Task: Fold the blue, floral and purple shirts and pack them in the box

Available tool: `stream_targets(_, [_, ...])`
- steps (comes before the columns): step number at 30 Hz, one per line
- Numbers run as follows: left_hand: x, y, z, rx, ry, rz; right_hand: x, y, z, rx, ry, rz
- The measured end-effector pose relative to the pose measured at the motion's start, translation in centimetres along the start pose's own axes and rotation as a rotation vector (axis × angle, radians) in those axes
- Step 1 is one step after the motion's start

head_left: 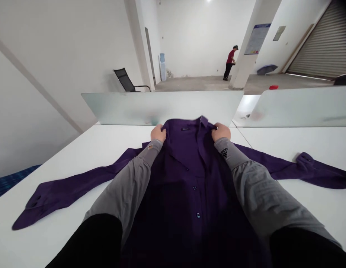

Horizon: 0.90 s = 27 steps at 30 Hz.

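Observation:
A purple button-up shirt (189, 178) lies spread front-up on the white table (315, 145), its sleeves stretched out to the left and right. My left hand (158, 133) is closed on the shirt's left shoulder beside the collar. My right hand (221, 131) is closed on the right shoulder next to the collar. Both forearms in grey sleeves reach over the shirt's body. The collar sits at the far edge, close to a frosted divider.
Frosted glass dividers (162, 106) stand along the table's far side. A black chair (125, 80) stands beyond them by the left wall. A person in a red top (230, 62) stands far back near a white pillar. A roller shutter is at far right.

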<state>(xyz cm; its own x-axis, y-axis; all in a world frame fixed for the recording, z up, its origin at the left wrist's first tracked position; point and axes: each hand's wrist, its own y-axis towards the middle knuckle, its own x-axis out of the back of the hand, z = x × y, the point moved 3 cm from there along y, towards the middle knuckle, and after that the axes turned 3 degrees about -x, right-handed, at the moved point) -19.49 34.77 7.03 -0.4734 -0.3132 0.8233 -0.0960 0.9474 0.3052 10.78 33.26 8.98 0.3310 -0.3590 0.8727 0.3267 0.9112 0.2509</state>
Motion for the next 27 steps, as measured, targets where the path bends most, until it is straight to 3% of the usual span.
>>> stream_targets(2, [-0.5, 0.3, -0.6, 0.012, -0.029, -0.011, -0.4, 0.8, -0.8, -0.024, 0.052, -0.062])
stream_targets(6, [-2.5, -0.2, -1.6, -0.016, -0.082, 0.049, -2.3, 1.1, -2.2, -0.051, 0.095, 0.021])
stream_targets(10, [-2.4, -2.4, -1.9, -0.086, -0.117, 0.081, -1.7, -0.1, -2.8, -0.008, 0.111, 0.023])
stream_targets(15, [0.3, -8.2, -4.3, -0.212, -0.141, 0.094, 1.0, -4.4, -2.6, 0.216, 0.004, 0.038])
stream_targets(19, [-0.4, -15.2, -8.0, -0.345, -0.193, 0.217, 1.1, -7.5, -2.1, 0.356, -0.118, 0.144])
stream_targets(21, [-1.5, -17.9, -9.6, -0.347, -0.231, 0.286, 0.8, -7.8, -1.5, 0.376, -0.123, 0.144])
stream_targets(24, [-2.4, -20.1, -11.1, -0.336, -0.277, 0.357, 0.0, -7.0, -0.4, 0.385, -0.148, 0.142])
stream_targets(27, [-1.4, -20.9, -11.8, -0.356, -0.328, 0.304, -1.0, -5.7, 0.6, 0.363, -0.196, 0.161])
